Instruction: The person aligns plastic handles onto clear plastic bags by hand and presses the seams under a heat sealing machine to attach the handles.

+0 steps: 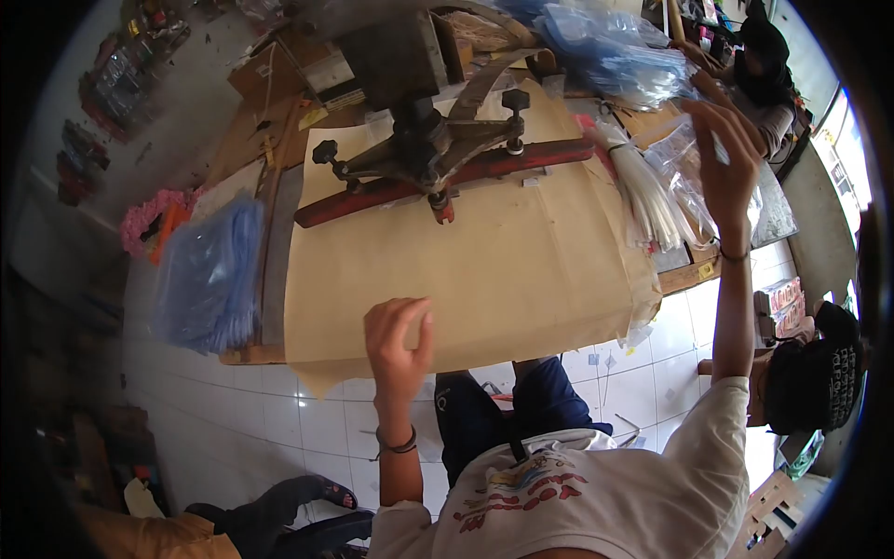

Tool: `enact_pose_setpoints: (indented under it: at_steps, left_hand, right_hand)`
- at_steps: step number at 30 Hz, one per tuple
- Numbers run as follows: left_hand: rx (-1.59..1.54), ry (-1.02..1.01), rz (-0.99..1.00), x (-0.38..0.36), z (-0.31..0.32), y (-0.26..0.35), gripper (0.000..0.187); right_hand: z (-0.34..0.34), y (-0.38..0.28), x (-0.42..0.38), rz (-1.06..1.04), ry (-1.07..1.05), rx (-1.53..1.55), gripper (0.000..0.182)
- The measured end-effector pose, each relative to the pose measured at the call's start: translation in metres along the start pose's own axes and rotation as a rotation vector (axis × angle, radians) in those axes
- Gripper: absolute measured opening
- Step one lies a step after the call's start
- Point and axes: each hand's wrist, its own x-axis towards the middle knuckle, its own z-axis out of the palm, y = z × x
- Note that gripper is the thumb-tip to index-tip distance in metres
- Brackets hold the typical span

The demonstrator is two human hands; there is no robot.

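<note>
My left hand (399,347) is raised over the front edge of the brown paper sheet (419,270), its fingers loosely bent and apart from the thumb, with nothing visible in it. My right hand (728,172) is lifted at the right, beside the clear plastic bags (678,163), fingers stretched and apart; I see nothing held. Over the paper stands a dark metal press (414,140) with black knobs and a long red bar (512,163). A bundle of whitish plastic strips (643,191) lies at the paper's right side.
A stack of bluish plastic (209,275) sits at the table's left, near a pink bundle (154,219). More bluish bags (615,56) are piled at the back right. One person (764,70) is at the upper right; another's legs (289,512) show at the lower left.
</note>
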Motion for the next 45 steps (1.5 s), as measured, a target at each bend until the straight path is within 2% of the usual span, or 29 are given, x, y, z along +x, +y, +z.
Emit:
enact_pose_setpoints:
  at_steps: [1, 3, 5, 6, 8, 11, 12, 15, 16, 19, 23, 24, 27, 28, 29, 32, 35, 38, 40, 43, 45]
  left_hand:
    - [-0.05, -0.022, 0.048, 0.007, 0.003, 0.012, 0.019]
    - [-0.181, -0.087, 0.107, 0.02, 0.01, 0.034, 0.029]
    - [-0.302, -0.14, 0.19, 0.035, 0.015, 0.057, 0.04]
    - [-0.39, -0.197, 0.191, 0.043, 0.016, 0.07, 0.045]
    - [-0.562, -0.31, 0.191, 0.055, 0.019, 0.089, 0.058]
    - [-0.921, -0.541, 0.031, 0.055, 0.036, 0.096, 0.072]
    - [-1.136, -0.549, -0.092, 0.049, 0.046, 0.096, 0.056]
    - [-1.104, -0.933, -0.226, 0.051, 0.039, 0.06, 0.04]
    - [-1.0, -0.989, -0.377, 0.061, 0.026, 0.059, 0.027]
    - [-0.607, -0.778, -0.328, 0.068, 0.008, 0.028, 0.025]
    - [-0.271, -0.79, -0.144, 0.084, 0.001, -0.029, 0.021]
    - [-0.231, -0.798, -0.089, 0.09, 0.003, -0.035, 0.02]
    - [-0.128, -0.816, 0.114, 0.103, 0.013, -0.047, 0.019]
    - [-0.121, -0.824, 0.184, 0.105, 0.019, -0.057, 0.018]
    - [-0.112, -0.826, 0.258, 0.11, 0.023, -0.065, 0.018]
    - [-0.1, -0.981, 0.194, 0.139, 0.02, -0.076, 0.018]
    - [-0.182, -0.992, 0.207, 0.149, 0.031, -0.094, 0.017]
    - [-0.166, -0.847, 0.31, 0.14, 0.038, -0.095, 0.016]
    - [-0.165, -0.723, 0.416, 0.129, 0.042, -0.097, 0.018]
    - [-0.299, -0.707, 0.373, 0.13, 0.039, -0.106, 0.018]
    - [-0.248, -0.699, 0.451, 0.134, 0.037, -0.11, 0.014]
  right_hand:
    - [-0.017, -0.018, 0.007, -0.049, -0.016, -0.047, 0.02]
    - [-0.036, -0.045, 0.007, 0.049, 0.014, 0.129, 0.018]
    - [-0.053, -0.072, 0.003, 0.131, -0.043, 0.392, 0.01]
    - [-0.063, -0.084, 0.006, 0.106, -0.192, 0.532, 0.007]
    - [-0.052, -0.099, 0.002, 0.043, -0.294, 0.755, 0.009]
    - [-0.027, -0.116, -0.007, 0.109, -0.453, 0.881, 0.017]
    - [-0.017, -0.118, -0.015, 0.182, -0.478, 0.904, 0.016]
    - [0.01, -0.113, -0.035, 0.43, -0.533, 1.018, 0.013]
    - [0.017, -0.11, -0.041, 0.523, -0.552, 1.063, 0.013]
    - [0.043, -0.087, -0.057, 0.504, -0.647, 0.942, 0.012]
    - [0.079, -0.067, -0.069, 0.393, -0.957, 0.865, 0.021]
    - [0.083, -0.071, -0.065, 0.309, -1.125, 0.746, 0.022]
    - [0.104, -0.086, -0.071, -0.051, -1.172, 0.573, 0.025]
    - [0.112, -0.089, -0.069, -0.004, -1.221, 0.612, 0.027]
    - [0.123, -0.088, -0.071, 0.003, -1.217, 0.662, 0.026]
    - [0.149, -0.081, -0.072, 0.005, -1.187, 0.779, 0.025]
    - [0.155, -0.085, -0.067, -0.034, -1.159, 0.777, 0.024]
    - [0.141, -0.105, -0.055, -0.053, -1.177, 0.656, 0.019]
    - [0.149, -0.101, -0.066, -0.07, -1.117, 0.693, 0.018]
    - [0.157, -0.091, -0.072, -0.06, -1.071, 0.741, 0.015]
    - [0.154, -0.087, -0.072, -0.063, -1.093, 0.734, 0.016]
